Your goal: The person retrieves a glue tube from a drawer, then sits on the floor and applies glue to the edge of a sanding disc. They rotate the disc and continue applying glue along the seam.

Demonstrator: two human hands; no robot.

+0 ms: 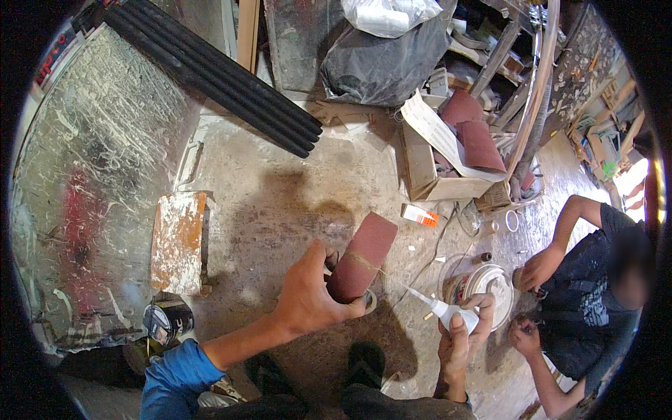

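Note:
My left hand grips a reddish-brown sandpaper roll, its thumb and fingers wrapped round the lower part. A thin pale line, like a seam or glue, crosses the roll near its middle. In my right hand is a small white glue bottle with a long pointed nozzle, held between thumb and fingers. The nozzle points up and left toward the roll, its tip close to the right edge; whether it touches I cannot tell. Fingers behind the roll are hidden.
A co-worker sits at the right beside a white-lidded bucket. Behind stands a cardboard box with sandpaper sheets. Black tubes jut in from upper left. A paint-splattered board and a can are at left.

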